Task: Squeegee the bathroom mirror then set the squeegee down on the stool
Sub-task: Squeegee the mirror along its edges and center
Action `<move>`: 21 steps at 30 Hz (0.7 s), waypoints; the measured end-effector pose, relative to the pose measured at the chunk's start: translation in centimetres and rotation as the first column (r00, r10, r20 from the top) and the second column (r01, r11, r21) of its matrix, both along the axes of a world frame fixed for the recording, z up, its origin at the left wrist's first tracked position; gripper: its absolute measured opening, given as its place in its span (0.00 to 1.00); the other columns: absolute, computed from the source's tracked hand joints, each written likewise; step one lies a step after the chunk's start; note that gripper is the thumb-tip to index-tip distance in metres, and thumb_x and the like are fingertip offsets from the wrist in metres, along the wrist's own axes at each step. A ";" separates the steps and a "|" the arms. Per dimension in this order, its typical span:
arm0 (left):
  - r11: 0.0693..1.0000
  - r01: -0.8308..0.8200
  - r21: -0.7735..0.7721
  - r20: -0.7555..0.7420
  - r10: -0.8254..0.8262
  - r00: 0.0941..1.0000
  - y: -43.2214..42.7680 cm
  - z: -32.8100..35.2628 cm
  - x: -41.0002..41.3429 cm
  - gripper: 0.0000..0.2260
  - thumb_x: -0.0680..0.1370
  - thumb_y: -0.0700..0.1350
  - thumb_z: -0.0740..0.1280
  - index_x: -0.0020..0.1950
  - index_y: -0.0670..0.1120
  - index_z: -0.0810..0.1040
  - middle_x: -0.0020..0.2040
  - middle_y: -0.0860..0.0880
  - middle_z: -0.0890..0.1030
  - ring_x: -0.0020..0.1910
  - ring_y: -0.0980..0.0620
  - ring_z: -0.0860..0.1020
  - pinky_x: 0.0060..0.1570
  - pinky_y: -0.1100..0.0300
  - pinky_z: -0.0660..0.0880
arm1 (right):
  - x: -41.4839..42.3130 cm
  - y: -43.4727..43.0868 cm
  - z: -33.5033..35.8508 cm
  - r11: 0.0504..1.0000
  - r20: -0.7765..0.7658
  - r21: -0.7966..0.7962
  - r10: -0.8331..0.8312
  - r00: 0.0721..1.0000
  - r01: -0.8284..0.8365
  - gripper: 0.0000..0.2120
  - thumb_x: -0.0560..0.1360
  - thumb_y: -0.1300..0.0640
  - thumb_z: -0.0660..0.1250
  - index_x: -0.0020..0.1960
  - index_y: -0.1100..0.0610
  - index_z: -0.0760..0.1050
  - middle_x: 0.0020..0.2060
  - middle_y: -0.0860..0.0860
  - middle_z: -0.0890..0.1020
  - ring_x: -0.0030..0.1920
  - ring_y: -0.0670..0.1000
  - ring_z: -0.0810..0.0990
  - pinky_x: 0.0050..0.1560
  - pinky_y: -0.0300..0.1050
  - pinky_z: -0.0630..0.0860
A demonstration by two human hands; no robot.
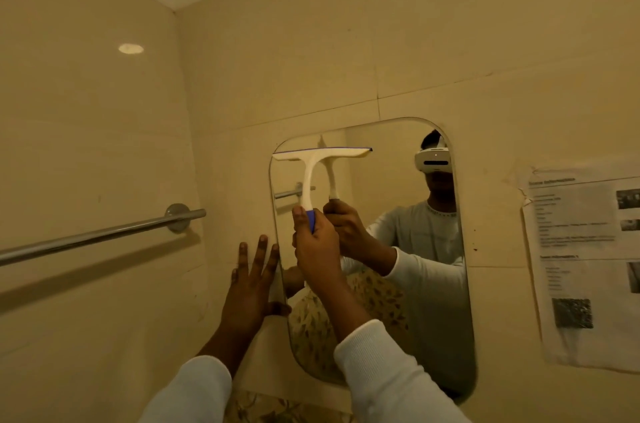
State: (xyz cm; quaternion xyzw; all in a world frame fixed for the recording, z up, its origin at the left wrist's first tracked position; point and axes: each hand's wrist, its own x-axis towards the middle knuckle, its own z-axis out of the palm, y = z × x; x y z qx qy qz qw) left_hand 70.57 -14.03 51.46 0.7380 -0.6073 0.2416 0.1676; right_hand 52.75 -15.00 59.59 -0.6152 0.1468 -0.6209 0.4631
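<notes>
Sleeves: two white ribbed cuffs nearest the camera, the right sleeve point(388, 374) and the left sleeve point(194, 391), both reaching up toward the wall.
Right hand point(317, 249): clenched round the blue lower end of the squeegee handle, raised in front of the mirror.
Squeegee point(308, 180): one, with a white T-shaped body and a blue grip. Its blade is at the top, with a thin blue rubber edge lying level against the upper left part of the glass.
Left hand point(251, 284): released, fingers straight and spread, flat on the wall at the mirror's left edge, the thumb reaching onto that edge.
Mirror point(388, 159): one, with rounded corners, fixed to the tiled wall point(415, 59). It reflects the squeegee, the gripping hand, and a person in a pale top wearing a white headset point(433, 158).
Towel bar point(97, 235): one chrome bar on the left wall, also seen in the glass.
Paper sheet point(585, 263): one, stuck to the wall right of the mirror. It carries printed lines and headings too blurred to read, and four small dark pictures.
</notes>
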 end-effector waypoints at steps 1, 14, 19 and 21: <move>1.000 0.004 -0.009 0.000 -0.004 1.000 0.0 0.0 0.0 0.64 0.63 0.72 0.74 0.81 0.53 0.32 0.80 0.48 0.28 0.78 0.37 0.28 0.72 0.29 0.54 | 0.3 -0.1 -0.5 0.999 -0.026 0.003 -0.034 0.999 0.034 0.11 0.84 0.43 0.65 0.47 0.49 0.74 0.34 0.46 0.77 0.33 0.46 0.75 0.39 0.43 0.76; 0.998 0.066 -0.025 0.019 -0.065 0.998 -0.4 -0.3 0.8 0.60 0.65 0.78 0.64 0.82 0.49 0.37 0.81 0.46 0.31 0.78 0.37 0.28 0.71 0.27 0.61 | -0.2 1.6 -11.7 0.995 -0.023 0.103 0.020 1.000 -0.017 0.08 0.85 0.51 0.67 0.49 0.53 0.78 0.29 0.42 0.79 0.29 0.39 0.77 0.33 0.32 0.73; 1.000 0.021 0.005 0.020 -0.021 1.000 -0.5 -0.1 0.3 0.64 0.64 0.73 0.73 0.81 0.51 0.32 0.80 0.48 0.27 0.77 0.36 0.28 0.71 0.27 0.62 | -1.0 1.5 -13.7 0.993 -0.070 0.118 -0.010 0.997 0.018 0.11 0.85 0.52 0.67 0.44 0.53 0.77 0.28 0.45 0.76 0.29 0.42 0.73 0.35 0.37 0.71; 1.000 0.002 0.012 0.031 -0.002 1.000 -0.4 0.1 0.1 0.65 0.63 0.71 0.75 0.80 0.51 0.32 0.80 0.48 0.26 0.77 0.36 0.27 0.72 0.28 0.61 | -1.3 1.7 -14.8 0.989 -0.077 0.150 0.004 0.997 0.007 0.11 0.84 0.51 0.68 0.44 0.52 0.77 0.28 0.46 0.75 0.29 0.42 0.72 0.34 0.38 0.71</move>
